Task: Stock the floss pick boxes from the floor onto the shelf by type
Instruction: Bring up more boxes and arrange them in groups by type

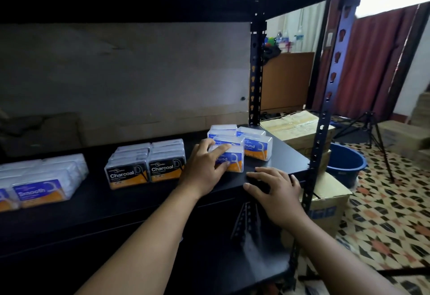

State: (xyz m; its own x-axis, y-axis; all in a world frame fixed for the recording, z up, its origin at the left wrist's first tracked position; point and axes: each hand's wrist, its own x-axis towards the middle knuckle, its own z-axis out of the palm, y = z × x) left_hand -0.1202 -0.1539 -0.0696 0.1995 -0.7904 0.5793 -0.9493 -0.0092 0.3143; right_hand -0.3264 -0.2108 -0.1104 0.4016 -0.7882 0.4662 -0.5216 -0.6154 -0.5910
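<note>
Three groups of clear floss pick boxes stand on the black shelf [286,157]. "Smooth" boxes [39,190] are at the left, "Charcoal" boxes [144,164] in the middle, "Round" boxes [251,141] at the right. My left hand [207,166] grips the front Round box [233,159], fingers over its top and left side. My right hand [274,190] lies flat on the shelf's front edge, just right of that box, fingers spread and holding nothing.
Black metal shelf posts [325,113] rise at the right. Beyond them sit cardboard boxes [300,129], a blue bucket [346,162] and a tripod [372,129] on the patterned floor. Another shelf board hangs dark overhead. A lower shelf lies below.
</note>
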